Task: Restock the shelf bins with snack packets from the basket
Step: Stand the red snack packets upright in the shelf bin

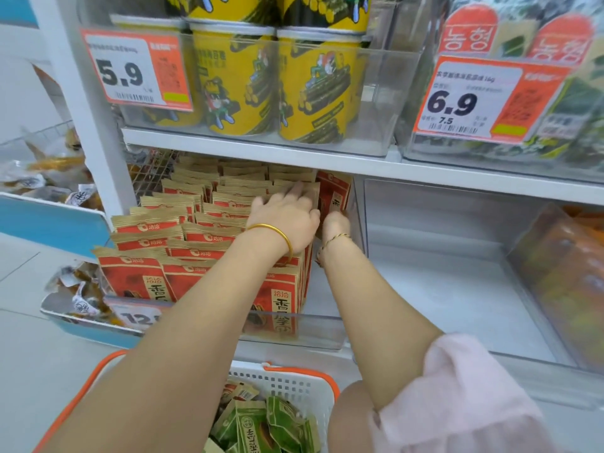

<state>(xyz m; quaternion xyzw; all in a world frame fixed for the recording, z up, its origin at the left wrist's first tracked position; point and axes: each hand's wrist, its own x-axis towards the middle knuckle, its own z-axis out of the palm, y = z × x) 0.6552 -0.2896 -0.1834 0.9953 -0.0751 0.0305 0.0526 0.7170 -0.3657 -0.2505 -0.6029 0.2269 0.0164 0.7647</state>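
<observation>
Head view, first spotter: You're reaching both arms into the clear bin (294,331) under the white shelf board (261,150). Your left hand (284,215), the one wearing the gold bangle (274,227), is lying flat with its fingers spread. It's pressing on the top edges of the red snack packets (196,237) that are standing in rows in that bin.

Second spotter: Your right hand (336,222) is sitting just beside it, at the bin's right end, up against one upright red packet (333,191). Its fingers are hiding behind the hand itself, so I cannot tell whether you're pinching that packet or only touching it.

First spotter: The basket (304,384), white with an orange rim, is sitting below your forearms, in front of the shelf. Green packets (261,423) are lying loose in it.

Second spotter: Above your hands, yellow cans (242,83) are standing in the upper bin (376,93), and a price tag (137,70) reading 5.9 is hanging on its front. Your pink sleeve (457,397) is bunching at the right elbow.
</observation>
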